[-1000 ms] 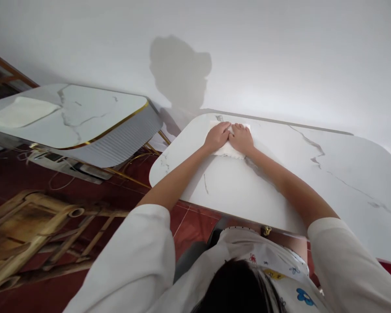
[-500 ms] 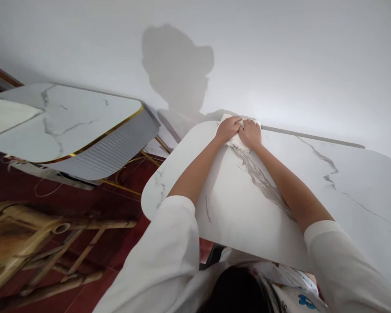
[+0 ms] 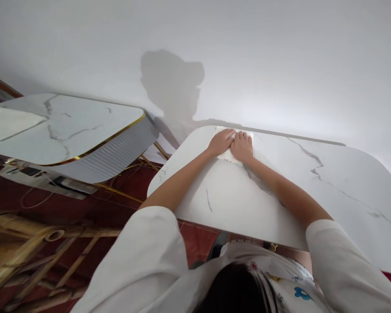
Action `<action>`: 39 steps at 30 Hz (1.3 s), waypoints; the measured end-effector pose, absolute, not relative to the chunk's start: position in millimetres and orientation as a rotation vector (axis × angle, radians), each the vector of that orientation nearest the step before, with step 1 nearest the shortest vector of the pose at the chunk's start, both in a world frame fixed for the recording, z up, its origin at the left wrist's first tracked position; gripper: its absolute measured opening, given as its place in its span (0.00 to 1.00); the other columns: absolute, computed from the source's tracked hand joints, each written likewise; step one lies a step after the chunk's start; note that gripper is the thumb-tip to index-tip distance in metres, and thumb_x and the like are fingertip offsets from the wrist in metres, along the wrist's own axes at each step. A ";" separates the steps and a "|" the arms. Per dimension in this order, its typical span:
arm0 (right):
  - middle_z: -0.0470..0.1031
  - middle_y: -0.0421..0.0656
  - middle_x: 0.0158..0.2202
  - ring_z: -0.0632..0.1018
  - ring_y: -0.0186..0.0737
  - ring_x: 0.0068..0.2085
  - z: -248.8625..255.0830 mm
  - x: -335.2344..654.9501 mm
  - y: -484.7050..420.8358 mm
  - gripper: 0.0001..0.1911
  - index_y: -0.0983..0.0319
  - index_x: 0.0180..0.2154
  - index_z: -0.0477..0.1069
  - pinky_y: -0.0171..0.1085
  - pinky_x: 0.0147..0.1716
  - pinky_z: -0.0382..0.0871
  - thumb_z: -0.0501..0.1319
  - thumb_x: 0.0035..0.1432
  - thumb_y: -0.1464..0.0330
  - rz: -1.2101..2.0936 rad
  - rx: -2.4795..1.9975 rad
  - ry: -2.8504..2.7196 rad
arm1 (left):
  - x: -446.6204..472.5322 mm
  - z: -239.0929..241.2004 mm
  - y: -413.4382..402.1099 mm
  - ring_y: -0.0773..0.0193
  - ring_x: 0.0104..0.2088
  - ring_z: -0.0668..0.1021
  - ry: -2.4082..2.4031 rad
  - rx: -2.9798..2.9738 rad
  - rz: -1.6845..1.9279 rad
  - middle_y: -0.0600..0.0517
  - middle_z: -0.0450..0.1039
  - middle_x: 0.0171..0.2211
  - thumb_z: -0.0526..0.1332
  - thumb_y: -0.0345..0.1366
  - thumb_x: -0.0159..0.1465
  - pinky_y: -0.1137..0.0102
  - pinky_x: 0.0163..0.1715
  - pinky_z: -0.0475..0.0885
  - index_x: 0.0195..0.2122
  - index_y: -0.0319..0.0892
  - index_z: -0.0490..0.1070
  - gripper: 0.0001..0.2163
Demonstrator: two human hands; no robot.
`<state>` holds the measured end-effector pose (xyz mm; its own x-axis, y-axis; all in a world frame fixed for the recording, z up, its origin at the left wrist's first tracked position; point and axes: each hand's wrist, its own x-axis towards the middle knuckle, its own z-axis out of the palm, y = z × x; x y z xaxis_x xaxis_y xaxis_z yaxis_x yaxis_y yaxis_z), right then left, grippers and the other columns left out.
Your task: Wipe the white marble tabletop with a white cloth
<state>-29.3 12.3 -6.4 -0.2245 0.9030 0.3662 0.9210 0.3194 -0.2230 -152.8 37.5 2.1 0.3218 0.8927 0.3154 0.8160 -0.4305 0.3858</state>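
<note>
Side by side near the far edge of a white marble-patterned table (image 3: pixel 273 226), both of my hands press down on a white cloth (image 3: pixel 230 157). My left hand (image 3: pixel 220 142) lies on the cloth's left part, its fingers together and pointing right. Touching it, my right hand (image 3: pixel 242 146) rests with fingers pointing away from me, closed down on the fabric. Parts of the cloth show around the hands, including a wavy near edge. The middle of it is hidden under the palms.
A second marble-patterned table (image 3: pixel 94 113) with a gold rim stands at the left, with a white sheet (image 3: pixel 13 124) on it. A bamboo chair (image 3: pixel 29 248) sits on the red floor (image 3: pixel 117 191). Behind the tables rises a white wall (image 3: pixel 280 65) bearing a shadow.
The view has tilted up a little. Both hands and the cloth sit slightly further left and nearer me on the table, over part of the grey vein that showed before.
</note>
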 end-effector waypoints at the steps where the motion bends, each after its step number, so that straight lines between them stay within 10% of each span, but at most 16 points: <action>1: 0.59 0.60 0.63 0.59 0.56 0.63 -6.4 -30.9 1.5 0.26 0.77 0.60 0.58 0.53 0.61 0.49 0.46 0.65 0.70 -0.058 -1.603 -2.178 | -155.5 1.9 26.3 0.60 0.62 0.64 1.585 2.435 0.727 0.48 0.64 0.61 0.45 0.35 0.65 0.65 0.63 0.57 0.59 0.40 0.65 0.22; 22: 0.57 0.58 0.64 0.57 0.56 0.65 0.7 12.1 -193.3 0.28 0.75 0.62 0.56 0.53 0.64 0.49 0.48 0.63 0.68 0.118 -1.293 -2.457 | -129.3 -7.5 -194.6 0.54 0.64 0.62 1.895 2.399 0.576 0.42 0.61 0.63 0.46 0.35 0.64 0.57 0.65 0.55 0.61 0.34 0.60 0.24; 39: 0.61 0.54 0.63 0.60 0.51 0.63 -0.2 75.1 -5.1 0.27 0.71 0.61 0.59 0.49 0.60 0.51 0.46 0.61 0.70 0.035 -1.486 -2.354 | -62.2 2.7 3.5 0.55 0.51 0.73 1.540 2.494 0.848 0.45 0.73 0.49 0.51 0.30 0.61 0.64 0.56 0.65 0.47 0.40 0.70 0.15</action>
